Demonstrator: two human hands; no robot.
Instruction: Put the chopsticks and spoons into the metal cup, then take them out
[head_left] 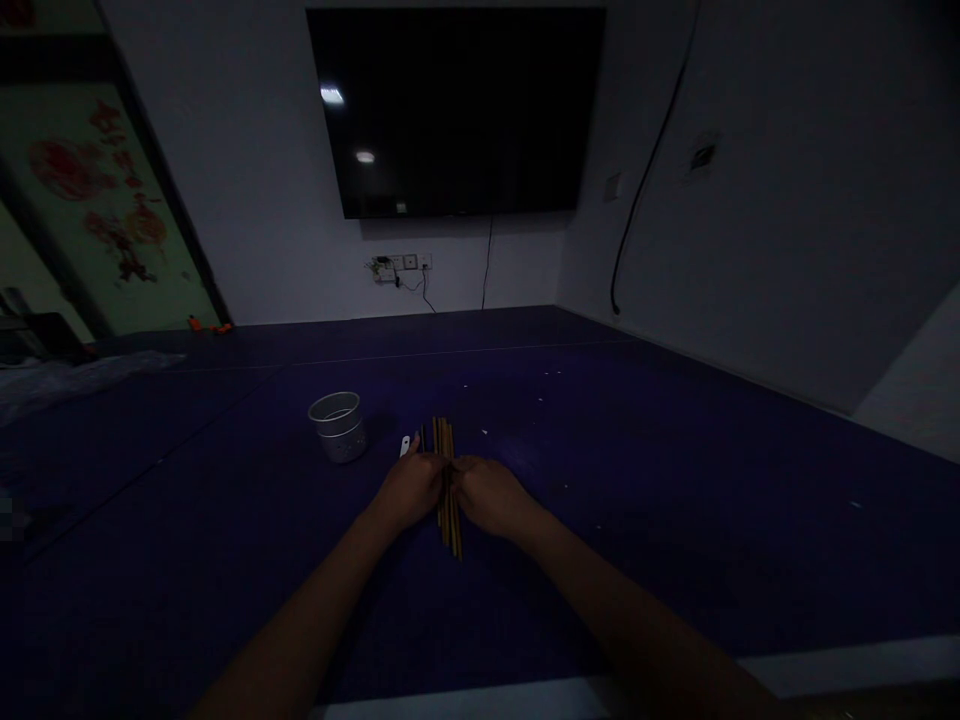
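Observation:
A bundle of several thin wooden sticks that look like chopsticks (448, 520) lies lengthwise between my two hands over the dark blue surface. My left hand (414, 487) is closed on the bundle from the left. From the right, my right hand (487, 492) grips it at about its middle, the fingers of both hands meeting there. Just beyond my left hand, the end of a white handle with a hole (405, 445) shows; the rest of it is hidden. A silver metal cup with small holes low in its side (341, 440) stands upright to the left, apart from my hands.
The dark blue surface (675, 480) carries a few small white scraps. Clear plastic sheeting (82, 378) and small orange items (210, 326) lie at the far left. A television (465, 110) hangs on the wall above several sockets (405, 263). A black cable (649, 170) hangs at right.

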